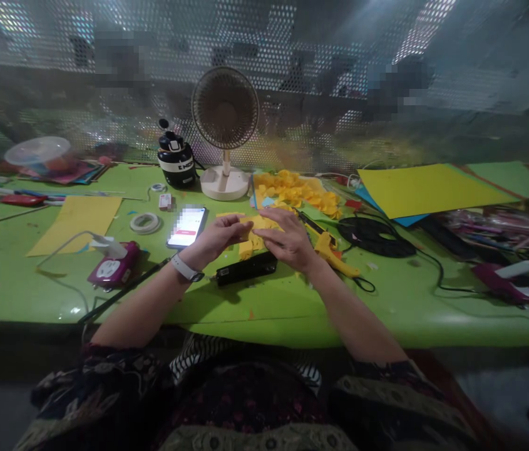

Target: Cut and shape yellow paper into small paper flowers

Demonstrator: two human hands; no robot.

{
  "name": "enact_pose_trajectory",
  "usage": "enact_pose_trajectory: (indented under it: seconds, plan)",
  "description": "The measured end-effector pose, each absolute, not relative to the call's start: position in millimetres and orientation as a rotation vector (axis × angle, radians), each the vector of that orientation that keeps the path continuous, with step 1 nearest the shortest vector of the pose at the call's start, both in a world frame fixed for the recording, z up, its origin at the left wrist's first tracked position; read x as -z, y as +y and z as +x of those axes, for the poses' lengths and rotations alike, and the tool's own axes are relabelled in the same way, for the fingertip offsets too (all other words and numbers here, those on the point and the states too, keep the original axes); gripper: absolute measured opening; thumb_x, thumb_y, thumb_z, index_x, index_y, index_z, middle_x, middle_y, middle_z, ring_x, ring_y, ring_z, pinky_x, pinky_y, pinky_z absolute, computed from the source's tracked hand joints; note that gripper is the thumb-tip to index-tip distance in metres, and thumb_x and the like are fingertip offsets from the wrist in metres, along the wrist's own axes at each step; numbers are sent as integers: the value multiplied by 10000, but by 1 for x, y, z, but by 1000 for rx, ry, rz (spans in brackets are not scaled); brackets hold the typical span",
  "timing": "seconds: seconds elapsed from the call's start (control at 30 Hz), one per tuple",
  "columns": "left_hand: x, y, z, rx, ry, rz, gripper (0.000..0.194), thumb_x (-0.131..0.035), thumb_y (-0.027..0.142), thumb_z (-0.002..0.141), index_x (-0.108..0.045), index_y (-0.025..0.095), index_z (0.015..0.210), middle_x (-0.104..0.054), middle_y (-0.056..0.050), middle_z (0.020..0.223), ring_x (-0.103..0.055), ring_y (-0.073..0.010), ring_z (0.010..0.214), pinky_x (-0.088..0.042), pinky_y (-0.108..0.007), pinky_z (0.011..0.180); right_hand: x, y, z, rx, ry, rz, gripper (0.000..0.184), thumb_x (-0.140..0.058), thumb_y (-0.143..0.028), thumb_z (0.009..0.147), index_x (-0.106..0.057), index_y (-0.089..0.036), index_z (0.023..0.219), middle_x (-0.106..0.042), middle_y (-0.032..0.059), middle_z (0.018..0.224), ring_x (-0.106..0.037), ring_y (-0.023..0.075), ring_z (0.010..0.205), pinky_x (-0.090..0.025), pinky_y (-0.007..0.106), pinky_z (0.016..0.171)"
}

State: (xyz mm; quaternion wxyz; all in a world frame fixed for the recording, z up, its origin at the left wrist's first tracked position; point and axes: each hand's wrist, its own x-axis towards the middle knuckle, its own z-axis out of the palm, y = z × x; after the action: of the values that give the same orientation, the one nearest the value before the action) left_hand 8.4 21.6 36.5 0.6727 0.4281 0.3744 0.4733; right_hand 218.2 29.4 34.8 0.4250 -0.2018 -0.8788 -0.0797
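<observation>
My left hand point(220, 238), with a pale watch band point(186, 268) at the wrist, is closed in a pinch on a piece of yellow paper point(260, 223). Facing it, my right hand point(290, 241) has its fingers curved around the other side of the same piece. Its exact shape is partly hidden by my fingers. Beneath my hands lies a black oblong object point(245, 269). More yellow scraps point(245, 250) are on the table just behind it. A yellow glue gun point(337, 258) and a yellow utility knife point(315, 227) lie right of my right hand.
Orange-yellow paper petals point(297, 191) are heaped behind my hands. A white fan point(225, 109), a black bottle point(177, 163), a phone point(188, 227) and a tape roll point(145, 223) stand or lie leftward. Purple power strips point(114, 266) with cords sit at both sides. Yellow sheets point(433, 188) are at right.
</observation>
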Motion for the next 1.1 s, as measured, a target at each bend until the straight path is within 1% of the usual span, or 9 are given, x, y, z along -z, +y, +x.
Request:
enact_pose_trajectory:
  seconds: [0.13,0.23,0.3,0.37,0.47,0.63,0.7,0.8,1.1]
  plan:
    - [-33,22,8,-1001,809,1022,292,-878,283,657,-695,120,817,-690,-2,807,-659,-86,756,-540,-255,822,-33,31,216,23,-2150,-566,111,-652,-268,911,-751,-277,960,-681,57,1246,-580,248,1239,-468,477,1061]
    - [-30,22,8,-968,752,1068,296,-859,322,689,-717,122,856,-732,-42,869,-698,-129,820,-546,-312,886,-32,28,213,-159,-2035,-627,108,-657,-317,913,-733,-247,880,-688,74,1220,-600,247,1208,-468,463,1049]
    - [-28,22,9,-980,711,1095,308,-842,356,711,-730,131,889,-751,-59,911,-711,-144,852,-550,-321,900,-30,25,209,-340,-1918,-717,166,-657,-362,909,-700,-220,835,-700,87,1153,-642,238,1115,-516,421,967]
    - [-27,20,10,-985,678,1118,312,-826,368,729,-740,139,922,-760,-73,953,-720,-158,885,-554,-325,904,-28,22,206,-551,-1817,-817,223,-666,-418,891,-662,-210,812,-712,67,968,-678,203,898,-557,354,798]
    - [-29,18,12,-981,665,1133,291,-794,356,765,-745,139,952,-764,-102,1008,-727,-196,942,-564,-338,894,-26,20,203,-732,-1700,-906,274,-688,-469,854,-617,-211,798,-645,6,739,-607,151,652,-517,290,628]
    - [-33,13,16,-1028,647,1095,399,-706,476,824,-744,130,1018,-754,-147,1082,-725,-269,1005,-596,-361,816,-24,21,204,-731,-1646,-928,286,-658,-490,863,-598,-218,797,-632,-2,706,-588,143,618,-496,281,598]
    - [-33,10,17,-1037,659,1164,429,-752,476,786,-743,129,1038,-754,-143,1085,-729,-251,980,-597,-338,807,-24,21,204,-709,-1653,-946,299,-653,-508,861,-595,-222,794,-638,-1,701,-605,151,627,-508,288,606]
    - [-31,8,19,-1046,718,1257,434,-842,404,705,-745,132,1029,-767,-116,1032,-736,-190,876,-589,-294,795,-25,18,202,-681,-1664,-956,310,-654,-522,860,-594,-225,793,-656,5,710,-637,165,654,-531,300,632]
    - [-25,12,20,-1039,750,1245,394,-834,415,707,-743,126,959,-768,-88,898,-734,-158,813,-586,-272,755,-28,16,201,-577,-1707,-969,332,-650,-537,859,-603,-217,787,-669,-5,682,-634,147,608,-518,273,587]
